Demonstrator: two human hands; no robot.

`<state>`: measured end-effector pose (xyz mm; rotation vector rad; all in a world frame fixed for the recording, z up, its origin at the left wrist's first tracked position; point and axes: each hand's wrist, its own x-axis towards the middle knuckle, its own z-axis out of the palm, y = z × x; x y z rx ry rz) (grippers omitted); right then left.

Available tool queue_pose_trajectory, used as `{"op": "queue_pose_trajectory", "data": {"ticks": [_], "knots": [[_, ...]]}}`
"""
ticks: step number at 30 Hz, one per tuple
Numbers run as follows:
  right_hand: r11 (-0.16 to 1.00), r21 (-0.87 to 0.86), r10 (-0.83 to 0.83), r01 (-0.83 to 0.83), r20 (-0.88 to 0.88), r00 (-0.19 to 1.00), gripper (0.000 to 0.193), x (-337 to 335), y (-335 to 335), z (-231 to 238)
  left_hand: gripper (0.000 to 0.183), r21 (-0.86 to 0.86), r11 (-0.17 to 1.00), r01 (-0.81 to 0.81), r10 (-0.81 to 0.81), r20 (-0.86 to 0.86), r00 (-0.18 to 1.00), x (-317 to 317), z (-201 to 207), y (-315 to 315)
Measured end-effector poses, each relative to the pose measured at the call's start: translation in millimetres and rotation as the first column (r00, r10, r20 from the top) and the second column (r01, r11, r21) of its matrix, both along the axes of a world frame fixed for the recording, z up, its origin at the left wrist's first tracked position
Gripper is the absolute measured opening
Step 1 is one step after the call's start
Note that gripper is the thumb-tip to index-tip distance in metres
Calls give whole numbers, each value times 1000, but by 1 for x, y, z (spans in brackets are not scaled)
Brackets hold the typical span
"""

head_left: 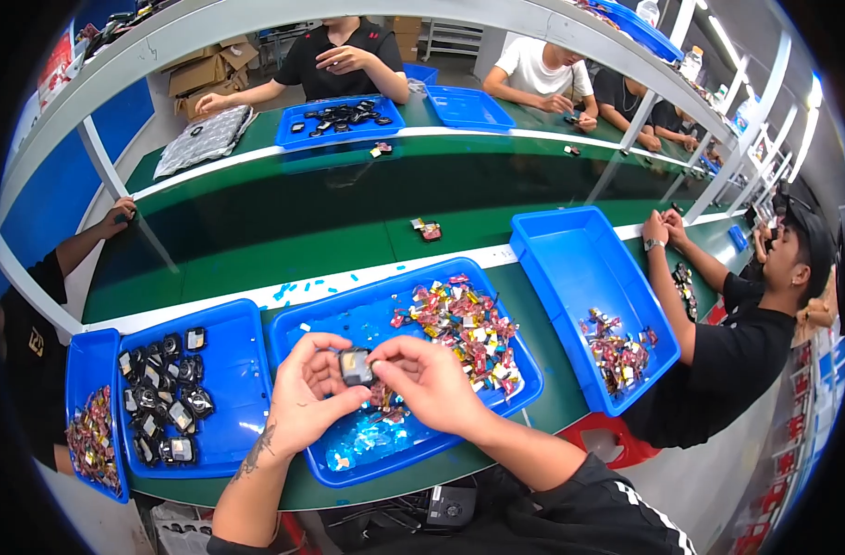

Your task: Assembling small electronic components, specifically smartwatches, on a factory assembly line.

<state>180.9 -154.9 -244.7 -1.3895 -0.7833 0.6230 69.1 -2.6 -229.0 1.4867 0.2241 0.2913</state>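
Note:
My left hand [309, 393] holds a small black square device [356, 367] with a pale face, its fingers and thumb closed around the left side. My right hand [430, 384] pinches at the device's right edge; whether something small sits between those fingertips is hidden. Both hands are over a large blue tray [288, 344]. In that tray lies a heap of small red, yellow and silver parts [468, 328], with shiny blue film pieces [371, 439] near its front. Left of it, another blue tray [242, 356] holds several similar black devices [168, 393].
A narrow blue tray [82, 356] at far left and a tilted tray [556, 268] at right hold more small parts. Beyond runs a green conveyor belt [320, 236] carrying a loose part [427, 229]. A co-worker [732, 342] is at right; others sit across. A metal frame [256, 28] arches overhead.

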Motion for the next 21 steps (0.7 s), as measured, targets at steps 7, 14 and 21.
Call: {"op": "queue_pose_trajectory", "data": {"ticks": [7, 14, 21], "knots": [[986, 118, -152, 116, 378, 913, 14, 3, -4, 14, 37, -144, 987, -75, 108, 233, 966, 10, -23, -10], [978, -58, -147, 201, 494, 857, 18, -8, -8, 51, 35, -276, 960, 50, -13, 136, 991, 6, -23, -13], [954, -106, -143, 282, 665, 733, 11, -14, -3, 54, 40, -217, 969, 122, -76, 211, 975, 1, -20, -13]]}}
